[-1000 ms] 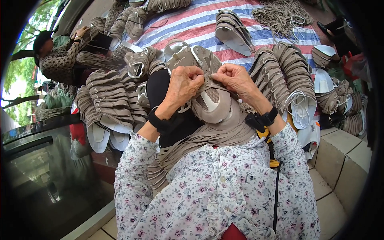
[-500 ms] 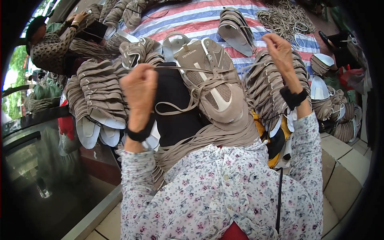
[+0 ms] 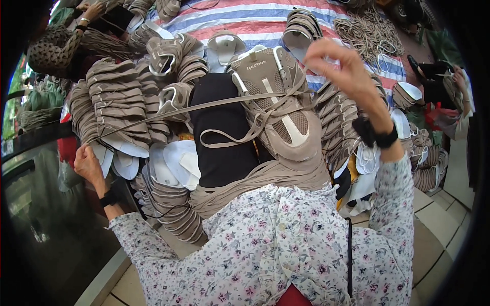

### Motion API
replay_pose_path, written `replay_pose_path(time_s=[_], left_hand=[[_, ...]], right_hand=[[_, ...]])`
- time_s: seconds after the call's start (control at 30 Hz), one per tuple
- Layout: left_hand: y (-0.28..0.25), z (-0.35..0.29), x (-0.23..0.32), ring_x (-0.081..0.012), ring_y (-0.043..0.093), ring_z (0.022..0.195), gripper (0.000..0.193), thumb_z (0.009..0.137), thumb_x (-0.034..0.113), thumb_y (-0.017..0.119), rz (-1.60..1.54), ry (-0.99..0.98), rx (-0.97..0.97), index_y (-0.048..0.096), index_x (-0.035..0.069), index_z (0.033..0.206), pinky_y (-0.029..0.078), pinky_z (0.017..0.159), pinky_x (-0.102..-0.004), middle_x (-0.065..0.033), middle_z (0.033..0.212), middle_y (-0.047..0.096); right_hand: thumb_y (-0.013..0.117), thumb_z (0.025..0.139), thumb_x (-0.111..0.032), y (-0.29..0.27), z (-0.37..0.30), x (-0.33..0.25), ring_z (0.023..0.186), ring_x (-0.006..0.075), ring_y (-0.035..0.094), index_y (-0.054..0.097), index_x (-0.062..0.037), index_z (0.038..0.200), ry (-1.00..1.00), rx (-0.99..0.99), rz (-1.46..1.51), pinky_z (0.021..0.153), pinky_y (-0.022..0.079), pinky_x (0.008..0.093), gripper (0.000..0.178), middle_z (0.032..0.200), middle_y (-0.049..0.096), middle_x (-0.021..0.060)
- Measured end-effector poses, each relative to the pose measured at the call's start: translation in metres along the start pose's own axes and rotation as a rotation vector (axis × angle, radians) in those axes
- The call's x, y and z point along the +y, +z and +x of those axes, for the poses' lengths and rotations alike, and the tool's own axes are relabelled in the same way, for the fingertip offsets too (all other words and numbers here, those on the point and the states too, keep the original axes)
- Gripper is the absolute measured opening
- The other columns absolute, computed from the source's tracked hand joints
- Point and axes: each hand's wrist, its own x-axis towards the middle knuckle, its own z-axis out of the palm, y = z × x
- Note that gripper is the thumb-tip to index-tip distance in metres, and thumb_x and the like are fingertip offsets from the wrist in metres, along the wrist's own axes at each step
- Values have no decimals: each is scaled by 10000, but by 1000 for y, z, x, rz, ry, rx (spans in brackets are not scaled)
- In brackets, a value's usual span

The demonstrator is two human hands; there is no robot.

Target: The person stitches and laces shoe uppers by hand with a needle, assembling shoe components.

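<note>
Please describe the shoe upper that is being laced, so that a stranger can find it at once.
On the striped cloth, among stacked taupe uppers, find the black form at the centre. The shoe upper beside it is the only one with laces pulled taut by both hands.

A shoe-making workshop, seen from above a worker's lap. Stacks of taupe shoe uppers are piled all around, with white insoles lying among them. A heap of beige laces sits at the far side on a red, white and blue striped tarp that covers the work surface. Another person's sleeve reaches into the piles at the upper left. Pale floor tiles show at the right.
</note>
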Motion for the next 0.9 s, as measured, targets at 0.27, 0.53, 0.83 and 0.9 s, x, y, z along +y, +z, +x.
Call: replay_pose_path(time_s=[0.27,0.53,0.83,0.9], left_hand=[[37,-21,27,-77,547,535,178,887,154,663,-204,-97,-250,741,62,1017,428,497,-231,-5,628,595],[10,-132,292,-54,562,555,200,892,10,660,-868,203,-732,685,23,1090,463,486,-192,-45,959,650],[21,-167,330,-128,568,555,201,815,-21,700,-854,426,-897,680,2,1014,455,502,-250,-94,964,642],[19,-161,335,-132,579,581,200,817,-20,701,-853,398,-800,677,1,1015,461,513,-253,-93,954,640]], right_hand=[[737,800,-66,63,-38,-44,983,266,539,639,-62,899,-174,-42,-310,866,367,409,139,917,573,66],[676,864,-39,58,-29,-57,756,251,576,571,-18,911,-74,-119,-211,702,406,375,117,788,585,87],[682,875,-60,61,-23,-37,597,260,594,601,14,869,-178,-108,-141,556,440,379,110,672,579,145],[679,884,-66,61,-22,-37,572,243,578,607,19,845,-118,-94,-116,544,434,372,118,643,563,149]])
